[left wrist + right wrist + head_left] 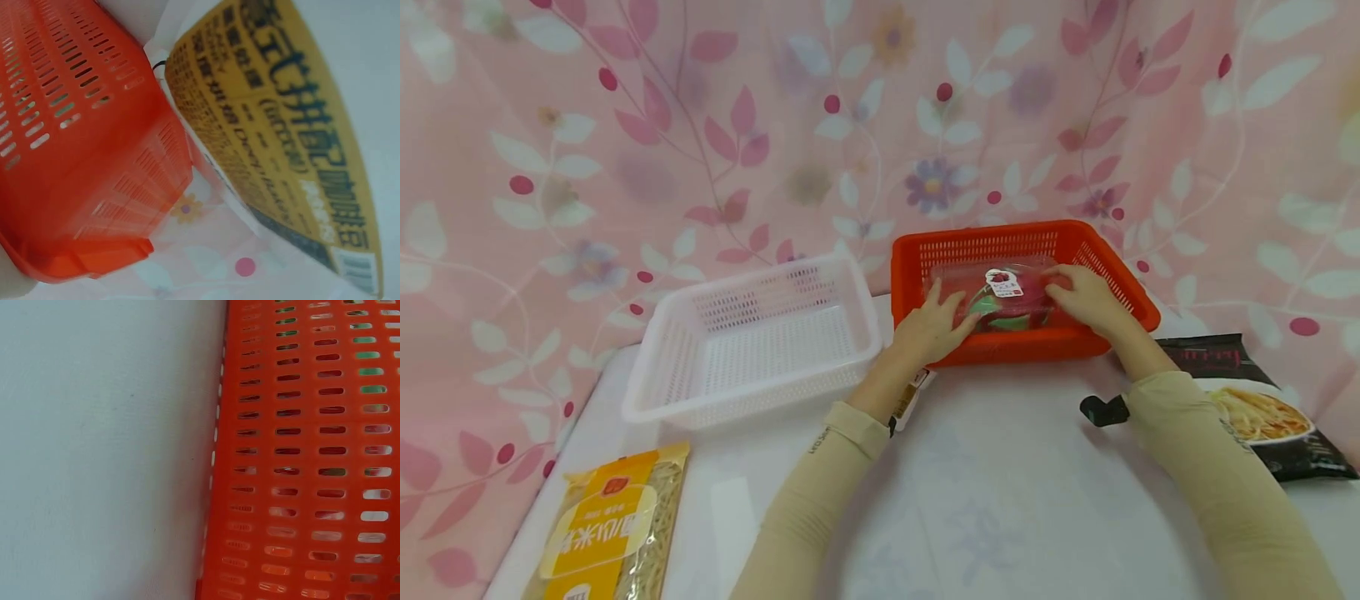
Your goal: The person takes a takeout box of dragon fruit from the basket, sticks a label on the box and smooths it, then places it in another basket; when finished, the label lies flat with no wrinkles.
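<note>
A clear plastic box (951, 273) with a white label and dark red and green contents lies in the red basket (985, 350). My left hand (928, 329) spreads its fingers over the box's left front part, touching it. At the right end, my right hand (1090, 297) pinches the box's edge between fingers and thumb. Through the slots of the red basket wall (303, 440), bits of green and red show in the right wrist view. Both hands are out of sight in the wrist views, as are the undersides of the box and its contents.
A white basket (752, 392) stands left of the red one. Beneath my left wrist is a coffee bean bag (269, 125) with a gold label. A yellow noodle-like packet (610, 525) lies front left, a black food packet (1262, 400) at right. A floral curtain (850, 108) hangs behind.
</note>
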The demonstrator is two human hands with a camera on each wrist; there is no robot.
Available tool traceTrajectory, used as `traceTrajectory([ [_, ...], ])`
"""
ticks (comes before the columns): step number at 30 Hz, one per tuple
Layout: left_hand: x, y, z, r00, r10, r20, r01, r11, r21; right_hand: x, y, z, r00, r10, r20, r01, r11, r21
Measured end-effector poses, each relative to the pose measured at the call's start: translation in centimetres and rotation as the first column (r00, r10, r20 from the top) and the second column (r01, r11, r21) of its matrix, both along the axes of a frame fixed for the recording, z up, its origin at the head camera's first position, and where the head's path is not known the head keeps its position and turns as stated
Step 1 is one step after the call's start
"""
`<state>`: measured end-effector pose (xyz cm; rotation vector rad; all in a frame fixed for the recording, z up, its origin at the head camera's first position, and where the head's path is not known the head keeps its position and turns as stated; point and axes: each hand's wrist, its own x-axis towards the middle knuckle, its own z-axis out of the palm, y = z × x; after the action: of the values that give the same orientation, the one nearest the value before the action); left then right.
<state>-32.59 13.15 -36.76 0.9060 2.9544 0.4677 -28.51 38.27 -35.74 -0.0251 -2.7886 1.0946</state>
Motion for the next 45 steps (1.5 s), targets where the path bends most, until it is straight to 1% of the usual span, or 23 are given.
traceTrajectory([
  [2,0.1,0.1,0.1,1.0,0.009,-0.001,-0.01,1.0,-0.022,-0.1,-0.1,0.2,1.0,0.012,-0.015,-0.012,1.0,0.024],
  [3,0.2,0.2,0.2,1.0,0.014,0.001,-0.014,0.999,-0.034,-0.1,-0.2,0.3,1.0,0.016,-0.008,-0.015,0.999,0.034],
  [9,0.5,0.3,0.1,0.999,0.033,0.024,-0.03,0.993,-0.115,0.0,-0.6,0.4,0.997,-0.001,0.077,-0.005,0.997,0.081],
  [12,0.5,0.2,0.2,0.999,0.039,0.011,-0.037,0.989,-0.145,-0.2,-0.8,0.4,0.996,0.006,0.085,-0.013,0.996,0.083],
  [14,0.4,0.0,0.3,0.999,0.049,-0.01,-0.05,0.986,-0.156,-0.3,-1.0,0.5,0.997,0.017,0.077,-0.023,0.997,0.077],
  [16,0.4,-0.3,0.3,0.997,0.061,-0.051,-0.067,0.988,-0.14,-0.4,-1.2,0.6,0.998,0.024,0.066,-0.028,0.997,0.073],
  [18,0.5,-0.5,0.2,0.991,0.074,-0.108,-0.086,0.99,-0.114,-0.6,-1.4,0.6,0.998,0.03,0.058,-0.034,0.997,0.072],
  [20,0.5,-0.8,-0.1,0.98,0.097,-0.172,-0.112,0.99,-0.081,-0.8,-1.7,0.6,0.998,0.034,0.056,-0.038,0.997,0.068],
  [23,0.8,-1.2,-0.5,0.964,0.122,-0.235,-0.135,0.99,-0.04,-0.9,-2.0,0.5,0.997,0.033,0.066,-0.037,0.998,0.047],
  [28,0.7,-1.5,-1.2,0.944,0.166,-0.284,-0.175,0.985,-0.008,-1.2,-2.4,0.2,0.996,0.035,0.086,-0.038,0.999,0.035],
  [31,0.5,-1.8,-1.5,0.931,0.187,-0.314,-0.194,0.981,0.008,-1.8,-2.6,0.0,0.994,0.032,0.104,-0.037,0.998,0.049],
  [33,0.2,-2.0,-1.4,0.924,0.191,-0.332,-0.191,0.981,0.031,-2.4,-2.5,0.0,0.995,0.021,0.097,-0.028,0.997,0.072],
  [35,-0.1,-2.2,-1.3,0.918,0.188,-0.349,-0.179,0.982,0.058,-3.0,-2.5,0.0,0.998,0.007,0.061,-0.013,0.995,0.099],
  [37,-0.3,-2.5,-1.3,0.917,0.171,-0.36,-0.155,0.985,0.075,-3.6,-2.3,-0.1,1.0,-0.017,-0.022,0.02,0.991,0.136],
  [38,-0.3,-2.7,-1.3,0.92,0.158,-0.36,-0.138,0.987,0.078,-3.8,-2.3,-0.2,0.996,-0.03,-0.08,0.042,0.988,0.148],
  [39,-0.2,-3.0,-1.4,0.924,0.142,-0.355,-0.12,0.989,0.082,-4.0,-2.3,-0.3,0.988,-0.045,-0.145,0.067,0.987,0.149],
  [40,0.0,-3.3,-1.5,0.931,0.12,-0.346,-0.097,0.992,0.083,-4.2,-2.2,-0.4,0.974,-0.058,-0.22,0.091,0.986,0.142],
  [41,0.2,-3.7,-1.6,0.937,0.094,-0.337,-0.072,0.994,0.078,-4.3,-2.2,-0.6,0.952,-0.07,-0.3,0.114,0.985,0.132],
  [42,0.6,-4.1,-1.8,0.943,0.068,-0.326,-0.046,0.996,0.075,-4.3,-2.2,-0.8,0.923,-0.075,-0.377,0.129,0.984,0.12],
  [43,0.9,-4.5,-2.0,0.946,0.044,-0.321,-0.023,0.997,0.07,-4.3,-2.2,-1.1,0.888,-0.072,-0.454,0.135,0.985,0.108],
  [45,1.7,-5.4,-2.3,0.949,-0.002,-0.315,0.021,0.998,0.058,-4.2,-2.1,-1.4,0.819,-0.058,-0.571,0.131,0.988,0.087],
])
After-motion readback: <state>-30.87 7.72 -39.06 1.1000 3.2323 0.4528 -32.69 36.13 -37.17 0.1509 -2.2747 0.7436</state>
